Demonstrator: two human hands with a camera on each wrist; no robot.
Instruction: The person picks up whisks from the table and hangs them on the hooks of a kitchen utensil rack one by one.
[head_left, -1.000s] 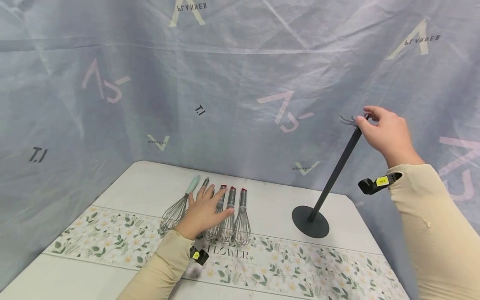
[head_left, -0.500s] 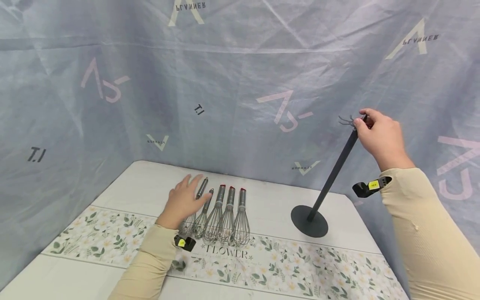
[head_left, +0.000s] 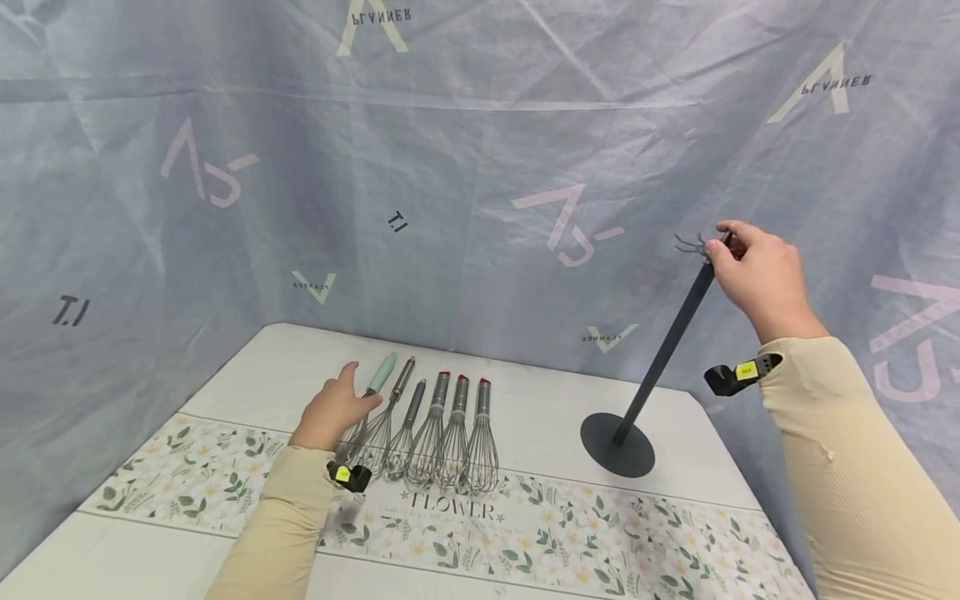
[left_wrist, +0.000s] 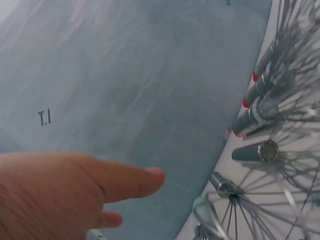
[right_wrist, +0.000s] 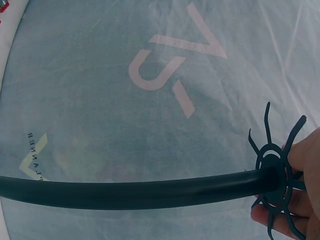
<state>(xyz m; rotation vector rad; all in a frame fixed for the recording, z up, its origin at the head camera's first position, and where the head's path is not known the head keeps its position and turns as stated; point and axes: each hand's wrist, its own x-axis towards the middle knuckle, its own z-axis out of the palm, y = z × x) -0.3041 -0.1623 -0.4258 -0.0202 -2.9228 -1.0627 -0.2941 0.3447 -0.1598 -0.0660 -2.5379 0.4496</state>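
Several wire whisks lie side by side on the table, handles toward the back. Leftmost is the whisk with a mint handle (head_left: 382, 372); three at the right have steel handles with red ends, such as the rightmost whisk (head_left: 484, 400). My left hand (head_left: 333, 408) is over the mint whisk's left side, thumb and fingers spread and holding nothing. My right hand (head_left: 765, 279) grips the top of a black stand (head_left: 667, 350), where a ring of curved hooks (right_wrist: 272, 150) fans out between its fingers. The stand's round base (head_left: 617, 450) rests on the table.
The white table (head_left: 547, 400) carries a floral printed band (head_left: 600, 533) with the word FLOWER, which the whisk wires overlap. A grey-blue curtain (head_left: 450, 167) hangs right behind the table and along its sides.
My left hand has moved left from over the middle of the whisks, uncovering the mint handle and the ones beside it. My right hand stays at the stand's top.
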